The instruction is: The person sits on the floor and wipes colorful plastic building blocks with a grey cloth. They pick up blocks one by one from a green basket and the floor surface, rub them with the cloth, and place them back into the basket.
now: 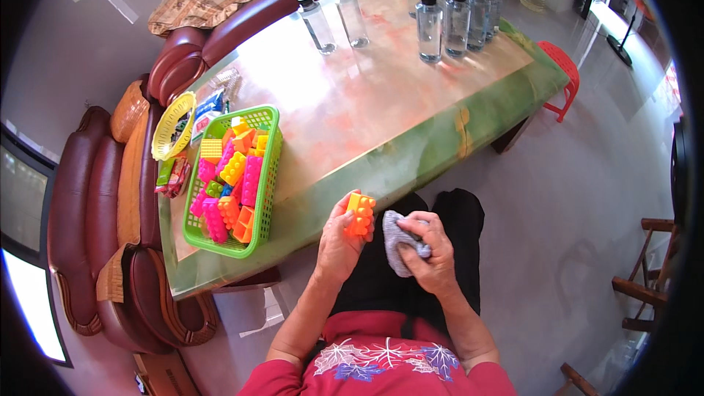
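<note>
Above my lap, near the table's edge, my left hand (342,240) grips an orange toy building block (360,214) with its studs facing up and to the right. Just right of it, my right hand (431,253) is closed on a bunched grey cloth (400,242). A small gap separates the cloth from the block. On the table to my left, a green plastic basket (274,148) holds many loose building blocks in pink, orange, yellow, green and blue.
The marble-patterned table (352,114) has a green border. Several clear bottles with black caps (430,29) stand at its far right, and two more bottles (317,26) farther left. A yellow basket (163,132) and small packets (209,111) lie beyond the green basket. A red stool (561,77) stands right.
</note>
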`<state>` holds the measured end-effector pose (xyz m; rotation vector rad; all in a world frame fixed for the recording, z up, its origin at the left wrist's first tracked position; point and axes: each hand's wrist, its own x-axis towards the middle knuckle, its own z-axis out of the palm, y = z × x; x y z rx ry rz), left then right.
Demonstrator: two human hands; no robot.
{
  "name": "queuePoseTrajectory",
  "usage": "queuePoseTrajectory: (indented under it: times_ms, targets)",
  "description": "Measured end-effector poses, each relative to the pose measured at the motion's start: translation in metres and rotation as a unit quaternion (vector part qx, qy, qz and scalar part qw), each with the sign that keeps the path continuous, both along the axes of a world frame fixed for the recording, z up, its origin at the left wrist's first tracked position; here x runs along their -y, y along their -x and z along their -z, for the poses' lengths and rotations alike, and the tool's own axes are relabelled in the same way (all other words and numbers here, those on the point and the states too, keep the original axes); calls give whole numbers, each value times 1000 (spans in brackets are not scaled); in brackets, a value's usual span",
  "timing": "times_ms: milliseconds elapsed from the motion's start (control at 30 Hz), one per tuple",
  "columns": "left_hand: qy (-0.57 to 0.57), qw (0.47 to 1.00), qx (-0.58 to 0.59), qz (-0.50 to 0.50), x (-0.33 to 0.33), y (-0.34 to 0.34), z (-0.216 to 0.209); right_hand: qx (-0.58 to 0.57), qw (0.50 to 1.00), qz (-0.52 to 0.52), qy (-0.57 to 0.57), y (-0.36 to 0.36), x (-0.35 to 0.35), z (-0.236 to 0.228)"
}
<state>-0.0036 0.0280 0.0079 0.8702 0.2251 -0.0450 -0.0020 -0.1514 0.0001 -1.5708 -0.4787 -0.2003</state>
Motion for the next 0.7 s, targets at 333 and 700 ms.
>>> queuePoseTrajectory:
  times_ms: [333, 700]
  targets:
    - [3, 1000, 10, 1, 38, 31, 11, 109, 977, 158, 94, 0, -42, -8]
    - [47, 998, -9, -45, 41, 30, 20, -28, 989, 123, 78, 0, -42, 0]
